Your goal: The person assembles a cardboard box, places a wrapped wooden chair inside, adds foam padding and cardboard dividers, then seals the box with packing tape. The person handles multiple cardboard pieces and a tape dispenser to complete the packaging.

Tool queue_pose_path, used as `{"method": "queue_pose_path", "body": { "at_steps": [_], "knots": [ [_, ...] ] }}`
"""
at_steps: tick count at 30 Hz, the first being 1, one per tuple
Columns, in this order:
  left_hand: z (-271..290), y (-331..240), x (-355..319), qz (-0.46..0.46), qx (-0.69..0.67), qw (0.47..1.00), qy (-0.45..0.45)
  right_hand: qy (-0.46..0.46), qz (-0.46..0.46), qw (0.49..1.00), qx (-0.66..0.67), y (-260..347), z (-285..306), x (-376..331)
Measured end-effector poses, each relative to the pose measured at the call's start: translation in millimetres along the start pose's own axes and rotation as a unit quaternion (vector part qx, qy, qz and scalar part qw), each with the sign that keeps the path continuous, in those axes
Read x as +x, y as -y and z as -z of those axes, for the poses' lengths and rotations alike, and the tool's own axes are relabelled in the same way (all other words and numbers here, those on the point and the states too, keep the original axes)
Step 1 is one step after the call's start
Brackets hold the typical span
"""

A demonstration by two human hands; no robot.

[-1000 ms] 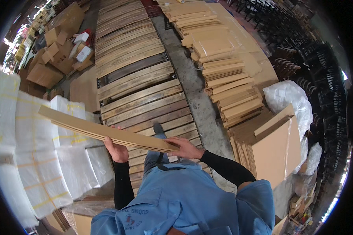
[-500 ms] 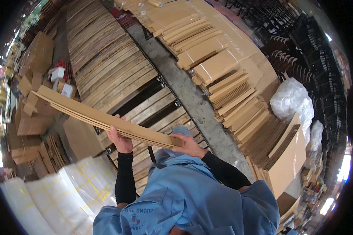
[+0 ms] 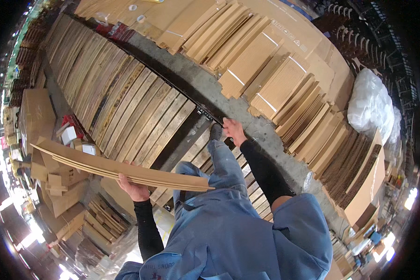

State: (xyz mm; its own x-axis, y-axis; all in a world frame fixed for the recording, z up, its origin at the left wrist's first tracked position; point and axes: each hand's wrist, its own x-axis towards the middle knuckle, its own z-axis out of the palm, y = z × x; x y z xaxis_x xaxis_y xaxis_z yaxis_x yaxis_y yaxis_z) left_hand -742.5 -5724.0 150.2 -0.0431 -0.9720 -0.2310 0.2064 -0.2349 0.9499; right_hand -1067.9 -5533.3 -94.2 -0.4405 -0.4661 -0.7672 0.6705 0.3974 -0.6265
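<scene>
At the person's left side, above the slat rows | left hand (image 3: 134, 189) closes from below on a bundle of long curved wooden strips (image 3: 121, 169), lifted and level | right hand (image 3: 233, 130) free, fingers loose, holds nothing | bundle not yet laid down; rows of slats (image 3: 126, 102) and cardboard stacks (image 3: 275, 79) lie around.

Left hand (image 3: 134, 187): palm and most fingers hidden beneath the stack of curved wooden slats (image 3: 121, 167) it supports. Right hand (image 3: 233, 130): seen from the back, its fingers not distinguishable. Person's blue jacket (image 3: 238, 233): cut off by the near edge. Small boxes (image 3: 74, 140) at far left: too small to identify. Far-right corner: blurred, overexposed.
</scene>
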Motion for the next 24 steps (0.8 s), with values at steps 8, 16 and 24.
{"method": "queue_pose_path", "body": {
  "at_steps": [8, 16, 24],
  "knots": [
    [-97, 71, 193, 0.133, 0.04, 0.984, 0.11, -0.121, 0.054, 0.989, 0.065, 104, -29, 155],
    [-149, 225, 350, 0.262, 0.086, 0.95, 0.145, -0.202, 0.025, 0.974, 0.103, 85, -42, 338],
    [-144, 265, 416, 0.275, 0.205, 0.92, 0.191, -0.309, 0.115, 0.941, 0.07, 61, -56, 524]
  ]
}}
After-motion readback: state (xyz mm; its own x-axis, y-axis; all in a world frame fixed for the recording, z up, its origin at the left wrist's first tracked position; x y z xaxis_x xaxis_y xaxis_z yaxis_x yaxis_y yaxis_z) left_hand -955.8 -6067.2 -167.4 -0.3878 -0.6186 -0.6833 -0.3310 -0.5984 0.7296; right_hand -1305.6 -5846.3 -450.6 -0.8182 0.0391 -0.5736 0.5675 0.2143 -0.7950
